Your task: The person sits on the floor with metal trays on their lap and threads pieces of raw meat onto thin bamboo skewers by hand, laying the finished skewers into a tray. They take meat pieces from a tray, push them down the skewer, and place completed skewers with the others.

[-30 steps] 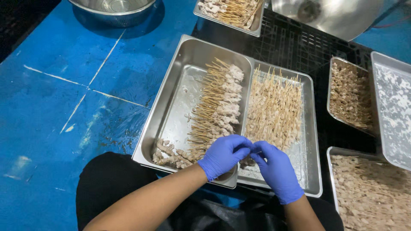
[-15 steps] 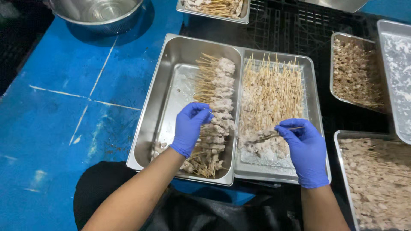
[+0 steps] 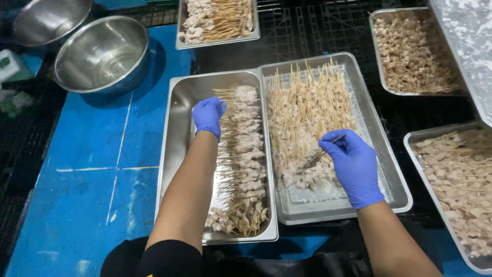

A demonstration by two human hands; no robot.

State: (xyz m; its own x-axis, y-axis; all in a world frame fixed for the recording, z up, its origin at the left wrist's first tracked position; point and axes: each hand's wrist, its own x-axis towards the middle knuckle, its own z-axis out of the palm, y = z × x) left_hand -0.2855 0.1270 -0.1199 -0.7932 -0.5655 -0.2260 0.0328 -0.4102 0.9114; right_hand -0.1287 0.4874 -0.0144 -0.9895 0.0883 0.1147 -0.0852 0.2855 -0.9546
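Two steel trays sit side by side at the middle of the work surface. The left tray [image 3: 177, 154] holds a row of finished meat skewers [image 3: 243, 154] running front to back. The right tray [image 3: 394, 190] holds a loose heap of bare sticks and meat pieces [image 3: 307, 113].

Left hand [image 3: 207, 115], blue glove: reaches over the far end of the skewer row, fingers curled down onto the sticks there. Whether it grips one or only rests on them cannot be told.

Right hand [image 3: 351, 161], blue glove: over the near part of the right tray, thumb and fingers pinched on a single thin stick [image 3: 328, 146] that slants down toward the meat.

Around them: two empty steel bowls [image 3: 100, 54] at far left on the blue table [image 3: 87, 205]; another tray of skewers [image 3: 218, 20] at top centre; trays of cut meat [image 3: 407, 51] at top right and lower right [image 3: 458, 179].
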